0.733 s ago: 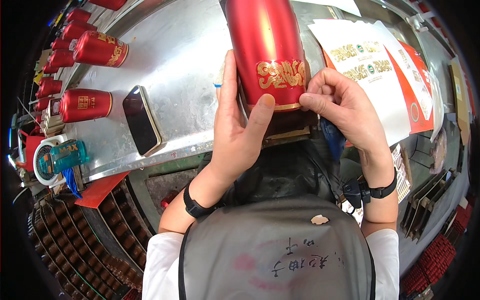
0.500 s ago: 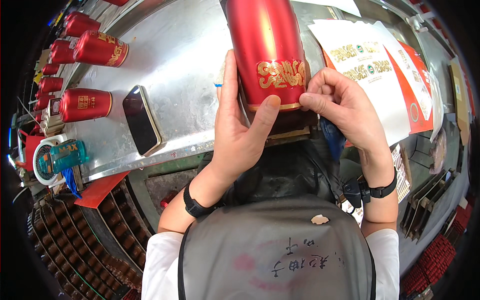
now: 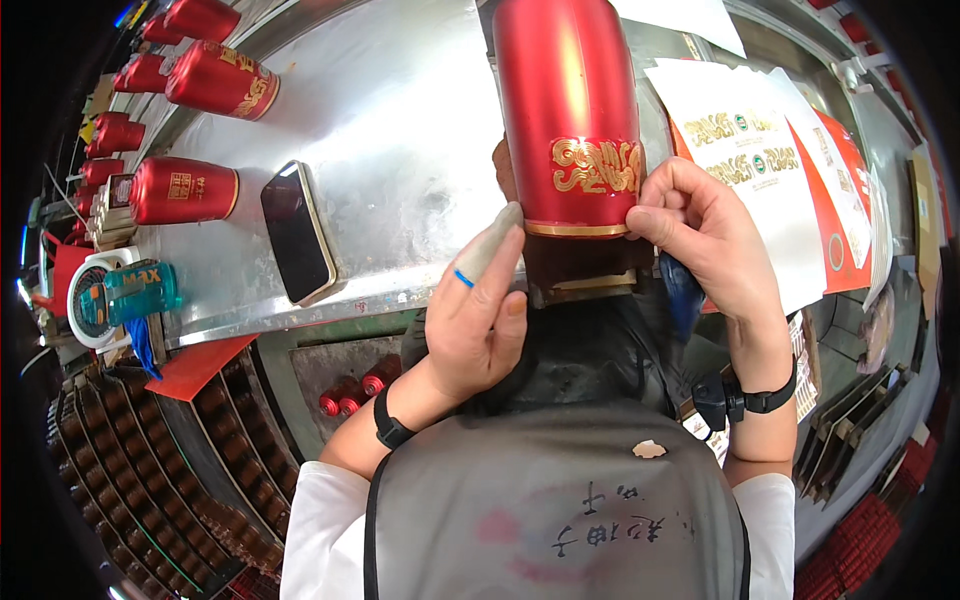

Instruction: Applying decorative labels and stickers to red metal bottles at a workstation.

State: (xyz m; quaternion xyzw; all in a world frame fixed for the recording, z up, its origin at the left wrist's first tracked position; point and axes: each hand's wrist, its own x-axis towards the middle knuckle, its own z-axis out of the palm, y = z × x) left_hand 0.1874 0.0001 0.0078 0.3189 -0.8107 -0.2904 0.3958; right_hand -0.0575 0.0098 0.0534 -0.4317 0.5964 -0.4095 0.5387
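Observation:
A large glossy red bottle (image 3: pixel 568 95) lies with its gold-rimmed end toward me, a gold ornate pattern (image 3: pixel 597 166) near that end. My right hand (image 3: pixel 705 220) is closed in a pinch against the bottle's lower right edge; what its fingertips hold, if anything, is hidden. Beside the lower left edge is my left hand (image 3: pixel 470 325), fingers stretched out, thumb apart. One of its fingers wears a pale finger cover (image 3: pixel 490 250) with a blue band, its tip close to the rim. A brown support (image 3: pixel 580 265) shows below the bottle.
White sheets with gold patterns (image 3: pixel 740 150) lie to the right on red material. A phone (image 3: pixel 298 235) rests on the metal table (image 3: pixel 390 130), with several red bottles (image 3: pixel 185 190) at the left. A small fan (image 3: pixel 90 300) and a teal bottle (image 3: pixel 145 290) stand near the table's left edge.
My left hand has come off the bottle's left side and moved down toward me, its covered finger now showing. The right hand keeps its pinch at the lower right edge. The view has shifted slightly.

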